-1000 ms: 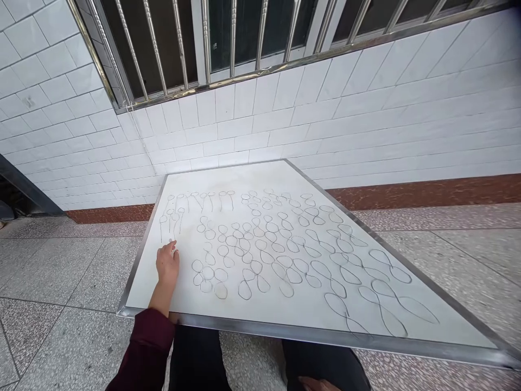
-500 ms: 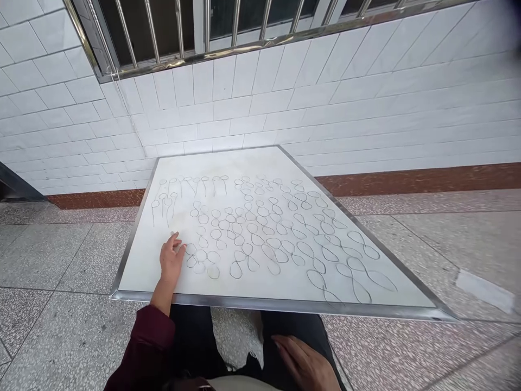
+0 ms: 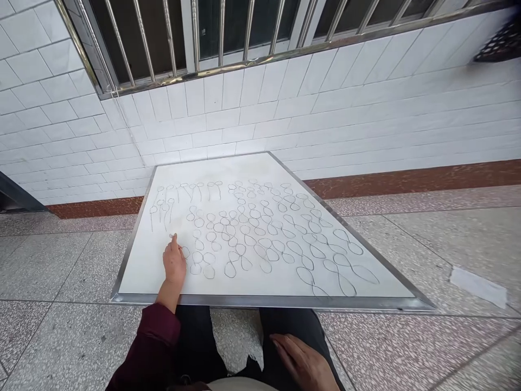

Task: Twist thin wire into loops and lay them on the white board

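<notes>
A white board (image 3: pixel 228 168) with a metal rim lies flat in front of me, its near edge over my legs. Many thin, dark, wire-like twisted loops (image 3: pixel 244 263) are spread on it, mostly in figure-eight shapes. At the far left are several single loops with straight tails (image 3: pixel 199 187). My left hand (image 3: pixel 175 263) is low over the board's left part, beside the nearest cluster of loops. Its fingers are drawn together and pointing away from me; what they hold is unclear. My right hand (image 3: pixel 303 358) rests on my right thigh, fingers stretched out, holding nothing.
Behind the board stands a white tiled wall (image 3: pixel 228 119) with a barred window (image 3: pixel 244 32) and a brown skirting (image 3: pixel 366 179). Speckled floor tiles surround the board. A pale strip (image 3: pixel 478 285) lies on the floor at right. A dark perforated object (image 3: pixel 500 41) shows at upper right.
My left hand's fingers, spread before, have come closer together near the left cluster of loops. My right hand stays on my thigh. The view has shifted slightly.
</notes>
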Demonstrator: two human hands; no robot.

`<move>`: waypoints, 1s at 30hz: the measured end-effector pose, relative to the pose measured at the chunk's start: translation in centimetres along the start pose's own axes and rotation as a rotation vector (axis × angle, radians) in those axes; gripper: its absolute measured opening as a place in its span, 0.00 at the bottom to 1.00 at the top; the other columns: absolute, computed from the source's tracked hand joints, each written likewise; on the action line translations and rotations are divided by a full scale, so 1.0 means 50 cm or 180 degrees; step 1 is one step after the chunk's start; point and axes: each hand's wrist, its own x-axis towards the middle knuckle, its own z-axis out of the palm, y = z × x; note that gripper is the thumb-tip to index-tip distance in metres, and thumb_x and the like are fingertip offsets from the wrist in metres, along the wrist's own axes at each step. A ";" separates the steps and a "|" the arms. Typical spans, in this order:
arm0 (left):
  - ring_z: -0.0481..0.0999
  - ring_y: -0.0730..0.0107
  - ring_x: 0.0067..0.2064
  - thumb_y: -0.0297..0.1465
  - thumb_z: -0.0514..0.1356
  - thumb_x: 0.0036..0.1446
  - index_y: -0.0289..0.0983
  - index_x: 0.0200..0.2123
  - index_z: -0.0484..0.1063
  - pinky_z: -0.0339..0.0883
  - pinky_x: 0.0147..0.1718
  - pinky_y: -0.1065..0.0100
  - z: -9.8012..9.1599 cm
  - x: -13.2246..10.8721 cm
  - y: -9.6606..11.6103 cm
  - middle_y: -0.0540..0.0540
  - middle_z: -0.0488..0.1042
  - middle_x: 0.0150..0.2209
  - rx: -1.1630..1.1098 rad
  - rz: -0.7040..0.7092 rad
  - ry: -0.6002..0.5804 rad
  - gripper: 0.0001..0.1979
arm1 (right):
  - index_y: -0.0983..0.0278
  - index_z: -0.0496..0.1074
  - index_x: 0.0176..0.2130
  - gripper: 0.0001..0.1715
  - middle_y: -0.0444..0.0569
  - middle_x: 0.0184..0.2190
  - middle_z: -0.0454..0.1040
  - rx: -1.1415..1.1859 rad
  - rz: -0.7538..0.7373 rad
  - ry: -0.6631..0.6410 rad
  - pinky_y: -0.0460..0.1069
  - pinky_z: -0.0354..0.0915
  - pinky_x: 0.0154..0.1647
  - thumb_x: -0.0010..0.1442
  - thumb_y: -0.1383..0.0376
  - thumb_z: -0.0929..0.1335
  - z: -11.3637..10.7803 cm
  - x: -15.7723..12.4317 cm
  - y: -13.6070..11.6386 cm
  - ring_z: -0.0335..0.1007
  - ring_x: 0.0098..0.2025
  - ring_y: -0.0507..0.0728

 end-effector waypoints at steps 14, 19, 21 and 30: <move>0.72 0.67 0.36 0.31 0.51 0.65 0.44 0.61 0.64 0.71 0.40 0.63 -0.090 -0.159 0.191 0.46 0.67 0.37 -0.1117 0.0620 -0.0587 0.22 | 0.60 0.71 0.47 0.19 0.49 0.36 0.74 0.2600 0.1180 -0.0490 0.46 0.69 0.23 0.62 0.52 0.65 -0.073 0.253 -0.189 0.70 0.29 0.53; 0.73 0.64 0.39 0.35 0.53 0.64 0.44 0.58 0.68 0.71 0.39 0.63 -0.128 -0.213 0.226 0.43 0.71 0.40 -0.1447 0.0415 -0.0778 0.20 | 0.62 0.72 0.35 0.17 0.40 0.23 0.68 0.3168 0.1423 -0.0667 0.44 0.64 0.20 0.58 0.50 0.68 -0.071 0.332 -0.257 0.64 0.22 0.50; 0.74 0.66 0.37 0.39 0.55 0.63 0.43 0.59 0.66 0.71 0.33 0.67 -0.147 -0.216 0.223 0.44 0.72 0.39 -0.1879 -0.0104 -0.0868 0.22 | 0.63 0.70 0.31 0.19 0.41 0.22 0.69 0.3248 0.1684 -0.0507 0.44 0.64 0.19 0.58 0.50 0.68 -0.069 0.329 -0.270 0.64 0.21 0.49; 0.75 0.68 0.35 0.42 0.60 0.59 0.38 0.55 0.69 0.68 0.34 0.68 -0.197 -0.245 0.235 0.46 0.74 0.35 -0.2865 -0.0999 -0.1580 0.24 | 0.63 0.69 0.31 0.17 0.39 0.22 0.70 0.3353 0.1803 0.0082 0.42 0.63 0.18 0.58 0.51 0.69 -0.103 0.325 -0.304 0.63 0.19 0.46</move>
